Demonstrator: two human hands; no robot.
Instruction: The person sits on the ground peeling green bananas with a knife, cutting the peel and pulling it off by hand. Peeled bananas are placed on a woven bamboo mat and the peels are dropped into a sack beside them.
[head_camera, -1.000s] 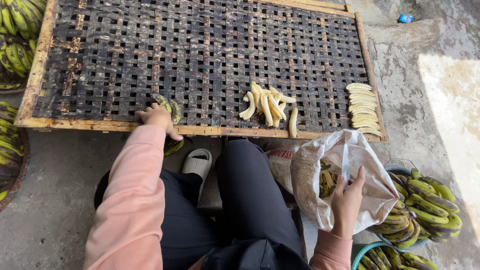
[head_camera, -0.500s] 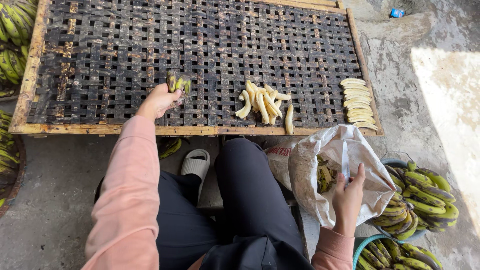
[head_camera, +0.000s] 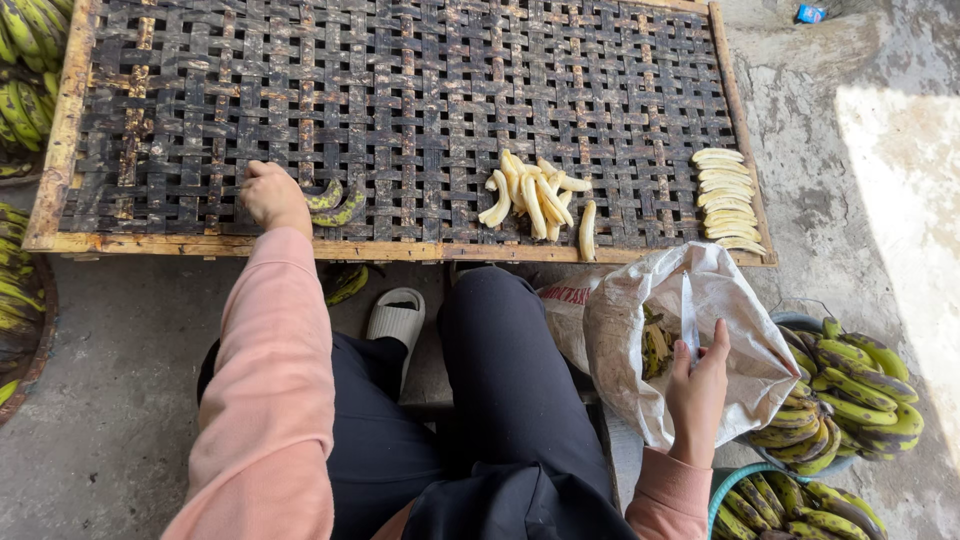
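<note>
Two green bananas (head_camera: 335, 202) are being set on the woven drying rack (head_camera: 400, 90), right at the fingertips of the left hand (head_camera: 272, 195), which is curled loosely over them, touching rather than gripping as far as can be told. Probably best if they're laid flat, clear of the peeled pile (head_camera: 530, 190) off to that hand's right. Further right, the white sack (head_camera: 700, 330) is pinched open at its rim by the right hand (head_camera: 697, 390); keeping the mouth held wide seems wise.

Dark woven bamboo drying rack (head_camera: 400, 90) with pale wooden frame, on grey concrete floor (head_camera: 110, 380); bears loose peeled bananas (head_camera: 530, 190), row of peeled bananas (head_camera: 728, 200), green banana peels (head_camera: 335, 203).
</note>
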